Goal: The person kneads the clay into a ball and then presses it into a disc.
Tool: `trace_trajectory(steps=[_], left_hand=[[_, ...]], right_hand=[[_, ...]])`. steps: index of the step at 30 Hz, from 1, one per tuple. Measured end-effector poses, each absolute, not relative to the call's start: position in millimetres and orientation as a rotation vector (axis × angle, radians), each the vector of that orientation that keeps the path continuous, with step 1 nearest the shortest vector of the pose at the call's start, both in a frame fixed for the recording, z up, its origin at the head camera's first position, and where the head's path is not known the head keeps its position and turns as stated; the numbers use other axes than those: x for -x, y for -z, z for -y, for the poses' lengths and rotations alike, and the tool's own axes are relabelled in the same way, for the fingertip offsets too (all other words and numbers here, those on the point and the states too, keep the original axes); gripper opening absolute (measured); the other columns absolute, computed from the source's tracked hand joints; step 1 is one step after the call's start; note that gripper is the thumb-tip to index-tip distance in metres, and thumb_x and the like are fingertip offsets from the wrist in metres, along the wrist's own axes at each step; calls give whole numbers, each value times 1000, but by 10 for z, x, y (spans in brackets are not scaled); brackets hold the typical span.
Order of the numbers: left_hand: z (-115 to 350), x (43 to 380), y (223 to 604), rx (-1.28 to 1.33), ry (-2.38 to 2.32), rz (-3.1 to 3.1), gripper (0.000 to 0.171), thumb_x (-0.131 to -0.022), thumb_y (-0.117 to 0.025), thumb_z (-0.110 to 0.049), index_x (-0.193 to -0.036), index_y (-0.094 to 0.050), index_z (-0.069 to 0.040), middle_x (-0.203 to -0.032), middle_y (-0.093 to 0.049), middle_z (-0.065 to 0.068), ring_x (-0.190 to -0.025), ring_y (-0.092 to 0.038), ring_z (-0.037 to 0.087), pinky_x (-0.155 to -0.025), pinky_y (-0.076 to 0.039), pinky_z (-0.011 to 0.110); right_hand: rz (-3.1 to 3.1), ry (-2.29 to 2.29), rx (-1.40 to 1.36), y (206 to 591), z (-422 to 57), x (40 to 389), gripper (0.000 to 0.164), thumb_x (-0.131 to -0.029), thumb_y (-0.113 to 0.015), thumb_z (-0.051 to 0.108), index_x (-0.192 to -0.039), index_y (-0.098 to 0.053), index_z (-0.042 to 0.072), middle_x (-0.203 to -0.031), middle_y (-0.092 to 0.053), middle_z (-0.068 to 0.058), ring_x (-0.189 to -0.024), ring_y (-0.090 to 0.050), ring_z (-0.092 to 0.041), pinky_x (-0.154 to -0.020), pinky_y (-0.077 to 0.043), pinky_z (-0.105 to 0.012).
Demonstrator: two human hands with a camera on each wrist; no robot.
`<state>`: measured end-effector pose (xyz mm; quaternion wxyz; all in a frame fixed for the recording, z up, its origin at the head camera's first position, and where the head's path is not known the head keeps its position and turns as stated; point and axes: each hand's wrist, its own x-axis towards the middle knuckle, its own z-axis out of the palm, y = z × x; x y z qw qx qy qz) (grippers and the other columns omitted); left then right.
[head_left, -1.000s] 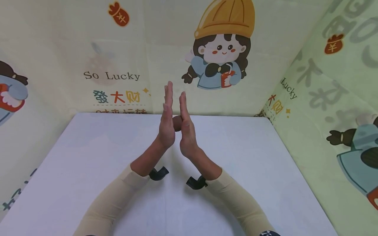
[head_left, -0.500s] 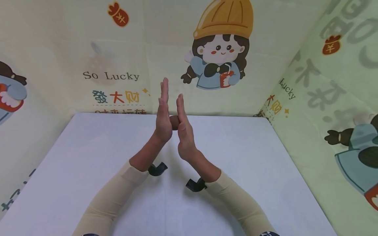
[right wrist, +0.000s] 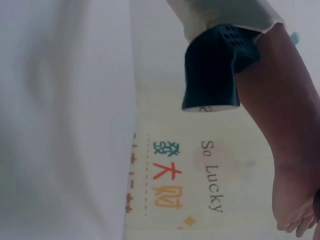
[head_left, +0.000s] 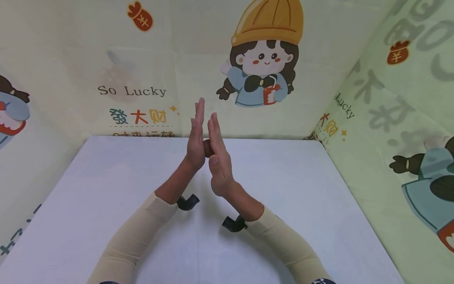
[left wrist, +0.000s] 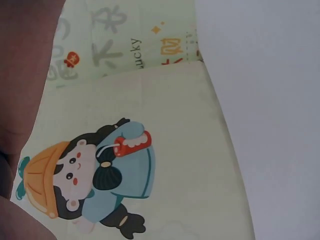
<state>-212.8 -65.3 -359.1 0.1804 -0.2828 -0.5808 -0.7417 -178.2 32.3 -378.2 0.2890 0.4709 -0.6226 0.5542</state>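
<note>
Between my two upright palms in the head view is a small brown ball (head_left: 207, 148), partly hidden by the right hand. My left hand (head_left: 196, 146) has its fingers straight and pointing up, its palm pressed against the ball. My right hand (head_left: 220, 167) sits slightly lower and nearer, also with straight fingers, pressing the other side. Both hands are raised above the white table (head_left: 283, 189). In the right wrist view, the left hand (right wrist: 295, 205) shows at the right edge; dark parts of a hand fill the left edge of the left wrist view.
A black curved wrist mount (head_left: 188, 202) hangs under the left wrist, another black mount (head_left: 234, 223) under the right. A printed cloth backdrop (head_left: 191, 71) with cartoon figures and lettering rises behind the table and along both sides.
Both hands have shifted slightly left with the ball. The right hand has slid lower relative to the left, its thumb now more in view, and the ball is more covered than before.
</note>
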Motion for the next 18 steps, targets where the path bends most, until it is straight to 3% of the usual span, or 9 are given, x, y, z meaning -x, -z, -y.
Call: trace_trajectory(steps=[8,18], left_hand=[[623,2126,3663,833,2150,1719,66,-109,-11,-37,-170,-6,-11,-177,4,-1,-157,7,3,-124,4,52],[580,2113,3800,853,2065,1815,64,-110,-10,-33,-170,-4,-11,-176,3,-5,-158,11,7,-125,-5,52]], right_hand=[[1655,-1455,-1250,3749,-342,1828,85,-113,-17,53,-158,-13,-19,-171,-6,-30,-159,-3,-42,-125,-4,-59],[1679,-1464,-1198,3702,-364,1889,79,-114,-17,48,-160,-13,-16,-172,-3,-29,-160,-3,-38,-126,-5,-56]])
